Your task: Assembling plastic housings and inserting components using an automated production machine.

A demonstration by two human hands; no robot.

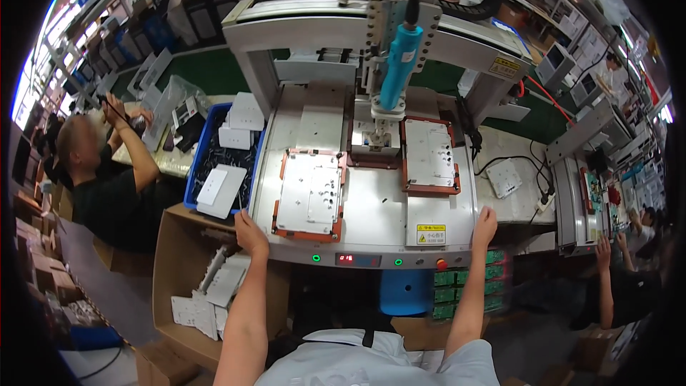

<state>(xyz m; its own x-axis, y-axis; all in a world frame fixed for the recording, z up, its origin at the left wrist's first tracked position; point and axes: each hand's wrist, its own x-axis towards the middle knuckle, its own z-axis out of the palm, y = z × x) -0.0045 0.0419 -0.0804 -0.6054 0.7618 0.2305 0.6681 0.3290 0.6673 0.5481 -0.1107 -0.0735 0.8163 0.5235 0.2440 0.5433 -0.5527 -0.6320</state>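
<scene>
My left hand [250, 234] is at the front left corner of a screw-driving machine [371, 204], its fingers curled by the base's edge. At the opposite front corner is my right hand [486, 226], closed beside that edge. What either hand grips, if anything, is hidden. Between them, a white metal panel [309, 196] lies in a red-brown fixture [280, 227] on the left. Another white panel [427, 150] lies in a second fixture [455, 184], farther back on the right. A blue electric screwdriver [399, 68] hangs upright over the bed, between the fixtures.
Left of the machine, a blue bin [191, 189] holds white plates and dark small parts. Below stands a cardboard box [168, 264] with white panels. Green circuit boards [464, 289] and a blue stool [404, 292] are under the front edge. A co-worker [107, 171] sits at left.
</scene>
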